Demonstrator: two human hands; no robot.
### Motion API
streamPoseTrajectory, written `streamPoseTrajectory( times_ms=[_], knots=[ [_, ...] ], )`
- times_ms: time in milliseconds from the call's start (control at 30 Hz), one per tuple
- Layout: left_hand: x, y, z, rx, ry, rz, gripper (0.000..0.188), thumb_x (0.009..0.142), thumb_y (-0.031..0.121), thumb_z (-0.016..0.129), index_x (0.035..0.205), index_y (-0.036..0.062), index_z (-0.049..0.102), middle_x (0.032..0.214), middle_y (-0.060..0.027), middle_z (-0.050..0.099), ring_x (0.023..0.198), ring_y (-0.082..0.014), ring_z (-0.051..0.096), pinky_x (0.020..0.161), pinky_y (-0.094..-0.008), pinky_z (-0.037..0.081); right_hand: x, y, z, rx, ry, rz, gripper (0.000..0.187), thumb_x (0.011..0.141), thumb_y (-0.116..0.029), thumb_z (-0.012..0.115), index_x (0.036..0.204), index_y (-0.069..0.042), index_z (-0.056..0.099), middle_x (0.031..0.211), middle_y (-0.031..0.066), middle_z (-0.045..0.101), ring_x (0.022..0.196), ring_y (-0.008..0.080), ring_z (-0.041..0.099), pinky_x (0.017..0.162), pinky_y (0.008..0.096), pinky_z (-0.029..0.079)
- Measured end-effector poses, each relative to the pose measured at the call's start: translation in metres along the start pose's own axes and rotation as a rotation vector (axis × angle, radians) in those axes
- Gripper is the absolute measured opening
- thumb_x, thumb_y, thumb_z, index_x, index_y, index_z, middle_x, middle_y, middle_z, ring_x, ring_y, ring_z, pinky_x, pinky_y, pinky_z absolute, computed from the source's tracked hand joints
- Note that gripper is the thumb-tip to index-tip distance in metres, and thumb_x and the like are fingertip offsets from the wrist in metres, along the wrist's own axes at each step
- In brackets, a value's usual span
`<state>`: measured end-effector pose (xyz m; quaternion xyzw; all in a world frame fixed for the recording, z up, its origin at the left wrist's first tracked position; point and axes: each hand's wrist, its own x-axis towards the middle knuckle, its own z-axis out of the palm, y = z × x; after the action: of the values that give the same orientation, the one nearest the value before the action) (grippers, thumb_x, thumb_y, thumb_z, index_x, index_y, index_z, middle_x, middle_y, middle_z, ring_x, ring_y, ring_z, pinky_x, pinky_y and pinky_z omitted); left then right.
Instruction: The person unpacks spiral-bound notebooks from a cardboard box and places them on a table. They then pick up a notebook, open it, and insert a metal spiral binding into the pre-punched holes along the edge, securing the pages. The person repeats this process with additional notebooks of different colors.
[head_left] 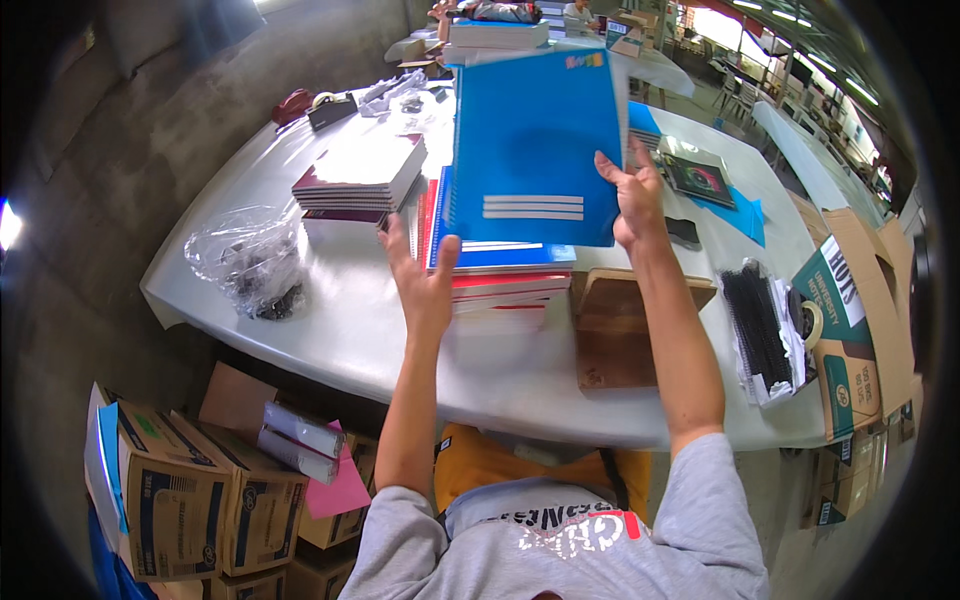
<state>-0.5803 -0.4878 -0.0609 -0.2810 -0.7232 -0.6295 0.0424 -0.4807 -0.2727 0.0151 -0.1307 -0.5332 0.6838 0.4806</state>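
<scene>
A blue spiral notebook (535,140) is raised over the table, its cover toward me and its coil along the left edge. My right hand (637,195) grips its right edge, thumb on the front, the other fingers partly hidden behind. By the lower left corner, my left hand (425,280) has thumb and fingers spread, with nothing in it. Below the raised notebook lies a pile of red and blue notebooks (505,285), blurred at its front. A stack of dark-edged notebooks (355,178) sits just beyond my left fingers.
Left on the table are a clear plastic bag of black coils (265,265) and a tape dispenser (332,110). A brown wooden block (615,335) and a tray of black coils (765,325) stand at right, beside an open carton (850,330). Cardboard boxes (190,500) fill the lower left floor.
</scene>
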Motion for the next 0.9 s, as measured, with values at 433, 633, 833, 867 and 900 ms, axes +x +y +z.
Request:
streamPoseTrajectory(
  times_ms=[433, 633, 833, 867, 900],
  knots=[
    [-0.073, 0.036, -0.018, -0.904, 0.031, -0.015, 0.047, 0.077, 0.009, 0.072, 0.116, 0.0049, 0.046, 0.108, -0.0072, 0.058, 0.097, -0.0166, 0.055, 0.089, -0.0319, 0.041, -0.189, -0.038, -0.062, 0.259, 0.122, -0.179, 0.087, 0.080, 0.008, 0.060, 0.145, -0.020, 0.009, 0.125, 0.0183, 0.048, 0.110, 0.0205, 0.051, 0.090, 0.0348, 0.045],
    [-0.092, -0.002, -0.033, -0.613, -0.222, 0.117, 0.037, 0.078, 0.001, 0.069, 0.110, 0.0011, 0.049, 0.099, -0.0062, 0.060, 0.088, -0.0132, 0.056, 0.082, -0.0277, 0.044, -0.217, -0.015, -0.153, -0.435, -0.224, 0.036, 0.079, 0.075, -0.002, 0.071, 0.138, -0.001, 0.023, 0.131, 0.0202, 0.043, 0.110, 0.0178, 0.052, 0.089, 0.0297, 0.044],
    [-0.124, -0.030, -0.008, -0.474, -0.359, 0.001, 0.043, 0.070, -0.005, 0.073, 0.107, -0.0011, 0.051, 0.095, -0.0066, 0.060, 0.087, -0.0136, 0.058, 0.075, -0.0267, 0.048, -0.263, 0.041, -0.155, -0.434, -0.108, 0.107, 0.057, 0.086, -0.005, 0.059, 0.131, 0.002, 0.024, 0.116, 0.0144, 0.045, 0.103, 0.0169, 0.050, 0.088, 0.0294, 0.041],
    [-0.127, -0.031, -0.005, -0.464, -0.341, -0.023, 0.043, 0.069, -0.005, 0.074, 0.106, -0.0009, 0.052, 0.093, -0.0064, 0.061, 0.086, -0.0135, 0.058, 0.075, -0.0268, 0.049, -0.261, 0.041, -0.154, -0.454, -0.106, 0.078, 0.054, 0.087, -0.005, 0.058, 0.130, 0.002, 0.025, 0.113, 0.0142, 0.046, 0.101, 0.0173, 0.050, 0.088, 0.0298, 0.041],
    [-0.127, -0.036, -0.005, -0.461, -0.339, -0.050, 0.042, 0.068, -0.005, 0.075, 0.103, -0.0006, 0.053, 0.091, -0.0060, 0.061, 0.084, -0.0135, 0.059, 0.075, -0.0268, 0.049, -0.258, 0.041, -0.154, -0.475, -0.104, 0.050, 0.052, 0.088, -0.006, 0.056, 0.128, 0.003, 0.025, 0.109, 0.0139, 0.047, 0.099, 0.0177, 0.050, 0.087, 0.0302, 0.041]
  ],
)
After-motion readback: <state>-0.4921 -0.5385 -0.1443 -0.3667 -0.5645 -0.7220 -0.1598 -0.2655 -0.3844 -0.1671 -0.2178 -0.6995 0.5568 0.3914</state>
